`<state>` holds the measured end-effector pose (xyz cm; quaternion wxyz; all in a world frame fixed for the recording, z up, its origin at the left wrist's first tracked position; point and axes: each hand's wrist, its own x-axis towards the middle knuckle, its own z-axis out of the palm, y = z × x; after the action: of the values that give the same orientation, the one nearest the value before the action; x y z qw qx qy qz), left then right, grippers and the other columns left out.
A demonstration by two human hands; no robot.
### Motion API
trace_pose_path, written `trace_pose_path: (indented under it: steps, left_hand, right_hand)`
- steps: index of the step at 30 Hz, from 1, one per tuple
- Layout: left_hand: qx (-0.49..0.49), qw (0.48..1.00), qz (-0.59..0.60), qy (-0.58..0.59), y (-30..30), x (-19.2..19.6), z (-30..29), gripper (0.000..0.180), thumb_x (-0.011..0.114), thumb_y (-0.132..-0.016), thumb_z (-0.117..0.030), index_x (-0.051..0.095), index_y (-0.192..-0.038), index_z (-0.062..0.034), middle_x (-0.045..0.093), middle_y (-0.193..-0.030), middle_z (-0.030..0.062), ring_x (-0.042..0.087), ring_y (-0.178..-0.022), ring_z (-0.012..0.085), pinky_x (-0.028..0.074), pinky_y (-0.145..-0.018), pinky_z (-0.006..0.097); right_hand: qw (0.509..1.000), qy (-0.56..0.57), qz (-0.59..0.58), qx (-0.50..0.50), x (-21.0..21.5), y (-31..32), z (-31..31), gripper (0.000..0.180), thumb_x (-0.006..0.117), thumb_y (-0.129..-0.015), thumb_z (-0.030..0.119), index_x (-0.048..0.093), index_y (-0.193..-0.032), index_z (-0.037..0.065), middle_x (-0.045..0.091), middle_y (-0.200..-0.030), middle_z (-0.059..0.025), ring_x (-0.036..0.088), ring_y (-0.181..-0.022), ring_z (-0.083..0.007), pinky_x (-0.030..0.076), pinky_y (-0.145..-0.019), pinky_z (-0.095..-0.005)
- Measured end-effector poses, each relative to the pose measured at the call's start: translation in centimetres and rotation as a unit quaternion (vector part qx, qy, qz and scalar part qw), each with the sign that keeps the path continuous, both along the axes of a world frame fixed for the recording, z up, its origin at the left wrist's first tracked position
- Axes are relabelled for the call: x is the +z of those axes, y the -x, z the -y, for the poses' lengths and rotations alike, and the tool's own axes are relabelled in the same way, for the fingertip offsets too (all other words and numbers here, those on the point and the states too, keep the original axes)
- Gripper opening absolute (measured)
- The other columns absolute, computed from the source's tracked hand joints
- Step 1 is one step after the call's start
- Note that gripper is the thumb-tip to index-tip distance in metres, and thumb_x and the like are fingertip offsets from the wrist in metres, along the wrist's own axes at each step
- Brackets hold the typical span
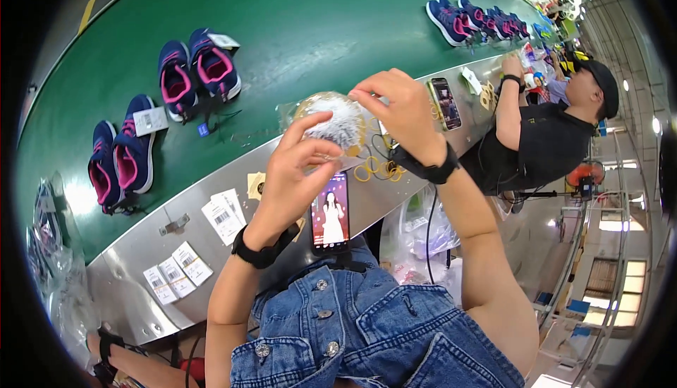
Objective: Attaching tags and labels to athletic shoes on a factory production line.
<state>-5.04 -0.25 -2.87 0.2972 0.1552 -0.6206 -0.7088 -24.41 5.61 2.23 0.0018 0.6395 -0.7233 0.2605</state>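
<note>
A round container (335, 121) full of fine white strands, with clear plastic film about it, sits at the edge of the green belt. My left hand (289, 176) is at its near left side, fingers curved and apart, with nothing visible in them. At its far right rim is my right hand (402, 106), thumb and forefinger pinched together; whatever they hold is too small to make out. Below the container a phone (330, 211) with a lit screen stands on the metal ledge (282, 169). Yellow rubber bands (379, 169) lie near my right wrist.
Navy and pink shoes (192, 74) stand in pairs on the green belt (296, 28), some with white tags. Stacks of barcode tags (178, 273) and loose white tags (224, 216) lie on the ledge. At right, a co-worker in black (557, 134) works beside another phone (446, 102).
</note>
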Motion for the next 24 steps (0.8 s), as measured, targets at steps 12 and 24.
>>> trace_pose_path:
  steps: [12, 24]
  left_hand:
    - [-0.036, 0.992, 0.025, -0.122, 2.8, 1.0, 0.2, 0.015, 0.062, -0.075, 0.007, 0.06, -0.089, 0.001, 0.058, -0.118, 0.0128, 0.058, -0.086, 0.0086, 0.048, -0.076, 0.023]
    - [0.15, 0.97, -0.034, -0.19, 1.2, 2.7, -0.4, 0.023, 0.066, -0.079, 0.0, 0.059, -0.101, 0.0015, 0.065, -0.092, 0.0067, 0.061, -0.083, 0.0102, 0.048, -0.075, 0.023]
  right_hand:
    - [0.882, 0.296, 0.365, 0.024, 4.9, -0.4, -4.3, 0.013, 0.049, -0.094, 0.012, 0.051, -0.09, 0.0, 0.053, -0.067, -0.005, 0.051, -0.056, -0.0114, 0.046, -0.057, -0.0242]
    - [0.978, 0.09, 0.19, 0.009, 1.4, -5.5, -2.7, 0.029, 0.057, -0.076, -0.001, 0.056, -0.105, 0.006, 0.058, -0.065, -0.0057, 0.057, -0.049, -0.0176, 0.045, -0.048, -0.0287]
